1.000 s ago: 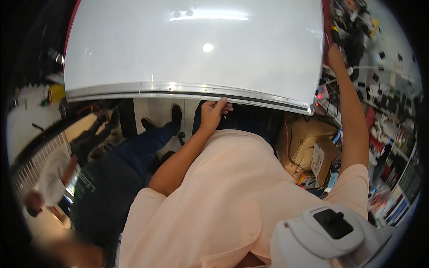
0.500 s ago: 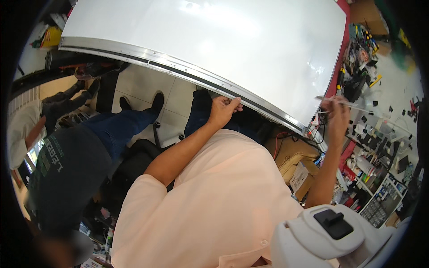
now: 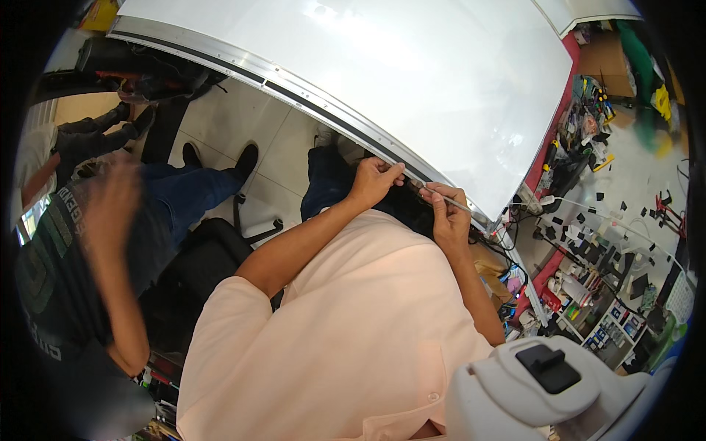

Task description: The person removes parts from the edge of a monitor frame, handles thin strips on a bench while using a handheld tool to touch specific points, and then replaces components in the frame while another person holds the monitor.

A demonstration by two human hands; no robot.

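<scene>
A large white panel point(image 3: 382, 81) with a silvery metal edge strip point(image 3: 323, 104) lies in front of me. My left hand point(image 3: 373, 184) is closed in a pinch at the strip's near edge; its fingertips hide whatever may be between them. Just to its right, my right hand point(image 3: 450, 219) grips a thin, silvery metal tool point(image 3: 460, 205). The tool's working end is against or close to the strip, beside my left fingertips. I cannot tell whether it touches, nor its exact kind.
At left stands a co-worker in a dark shirt point(image 3: 66, 272), one hand point(image 3: 110, 206) blurred. Cables point(image 3: 507, 235) hang by the panel's right corner. Tools and small black pieces litter the white surface point(image 3: 632, 184) at right. A black chair point(image 3: 202, 261) stands left of me.
My right hand has swung left with the thin tool, from beyond the panel's right corner to beside my left hand. The left hand stays at the strip. The co-worker's hand has come up.
</scene>
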